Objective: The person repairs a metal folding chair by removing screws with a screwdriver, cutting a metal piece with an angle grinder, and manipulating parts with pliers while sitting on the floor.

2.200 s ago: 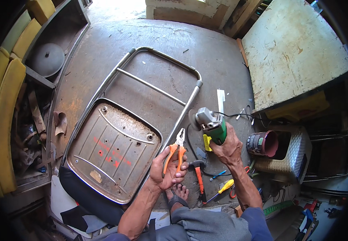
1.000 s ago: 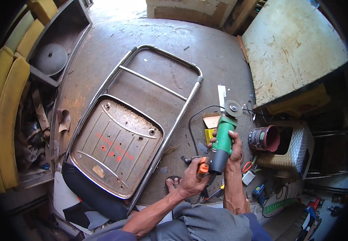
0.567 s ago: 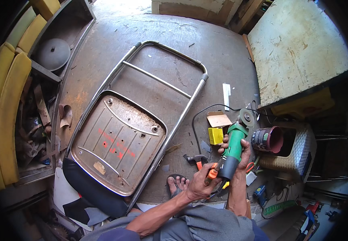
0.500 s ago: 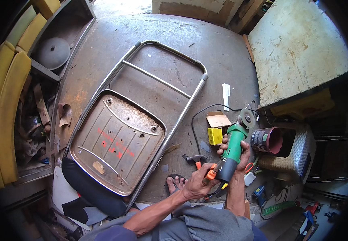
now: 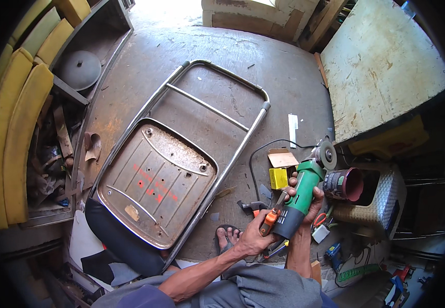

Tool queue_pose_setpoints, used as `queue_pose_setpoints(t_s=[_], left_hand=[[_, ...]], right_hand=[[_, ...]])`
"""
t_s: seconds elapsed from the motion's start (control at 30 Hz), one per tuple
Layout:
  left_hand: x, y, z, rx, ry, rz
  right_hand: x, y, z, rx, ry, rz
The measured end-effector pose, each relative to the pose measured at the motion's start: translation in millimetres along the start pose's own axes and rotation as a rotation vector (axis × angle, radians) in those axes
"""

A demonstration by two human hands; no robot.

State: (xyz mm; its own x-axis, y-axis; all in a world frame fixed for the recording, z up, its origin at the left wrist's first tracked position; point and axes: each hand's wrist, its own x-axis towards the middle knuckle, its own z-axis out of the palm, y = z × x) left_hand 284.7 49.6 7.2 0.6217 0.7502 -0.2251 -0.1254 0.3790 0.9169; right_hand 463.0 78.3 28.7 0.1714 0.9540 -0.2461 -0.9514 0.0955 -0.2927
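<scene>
A green angle grinder (image 5: 304, 191) with a dark rear body is gripped in my right hand (image 5: 313, 206). Its grinding disc (image 5: 327, 155) points up and away from me. My left hand (image 5: 256, 235) is closed round a small orange-handled tool (image 5: 269, 219), its narrow front end against the grinder's left side; its exact kind is unclear. To the left, a metal folding chair frame (image 5: 225, 110) lies on the floor with its rusty seat pan (image 5: 155, 185) showing. Red marks are on the pan, and a black padded backrest (image 5: 117, 236) is at its near end.
A yellow box (image 5: 278, 178), a hammer (image 5: 253, 206) and a power cord (image 5: 256, 154) lie near the grinder. Beyond it are a paint can (image 5: 347, 185) and a patterned metal box (image 5: 387, 197). Yellow cushions (image 5: 30, 138) and a scrap-filled shelf (image 5: 53, 169) line the left.
The whole view has shifted slightly, so the chair and floor items appear lower and farther right. The grinder has tilted a little to the right; both hands keep their holds.
</scene>
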Motion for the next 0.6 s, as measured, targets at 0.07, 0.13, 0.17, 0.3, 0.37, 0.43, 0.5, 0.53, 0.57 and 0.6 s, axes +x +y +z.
queue_pose_setpoints(t_s=[0.07,0.13,0.17,0.3,0.37,0.43,0.5,0.53,0.57,0.6], left_hand=[[2.5,-0.3,1.1,-0.059,0.02,-0.037],[3.3,8.2,5.7,-0.107,0.075,-0.062],[4.8,6.0,7.0,-0.138,0.096,-0.035],[4.5,12.8,-11.9,-0.251,0.224,-0.001],[4.1,21.7,-38.4,-0.184,0.328,0.011],[1.7,6.2,-71.8,-0.053,0.399,-0.034],[-1.1,-9.0,-88.9,0.112,0.486,-0.094],[-2.1,-16.9,-90.5,0.115,0.525,-0.119],[-5.5,-17.1,-91.0,0.305,0.502,-0.195],[-9.4,-11.3,-91.4,0.495,0.478,-0.264]], right_hand=[[3.2,-2.1,8.6,-0.029,-0.023,-0.012],[5.8,-4.7,14.7,-0.059,-0.052,-0.023],[8.6,-8.3,14.3,-0.086,-0.08,-0.021],[38.2,-28.1,15.0,-0.239,-0.026,0.027],[49.6,-52.1,12.1,-0.371,0.143,0.185],[68.5,-89.5,-20.9,-0.901,0.257,0.187],[83.9,-119.6,-37.6,-1.104,0.289,0.054],[95.3,-134.8,-51.0,-1.137,0.312,0.04],[106.5,-145.7,-64.7,-1.167,0.336,0.032],[118.4,-152.5,-71.1,-1.076,0.36,0.081]])
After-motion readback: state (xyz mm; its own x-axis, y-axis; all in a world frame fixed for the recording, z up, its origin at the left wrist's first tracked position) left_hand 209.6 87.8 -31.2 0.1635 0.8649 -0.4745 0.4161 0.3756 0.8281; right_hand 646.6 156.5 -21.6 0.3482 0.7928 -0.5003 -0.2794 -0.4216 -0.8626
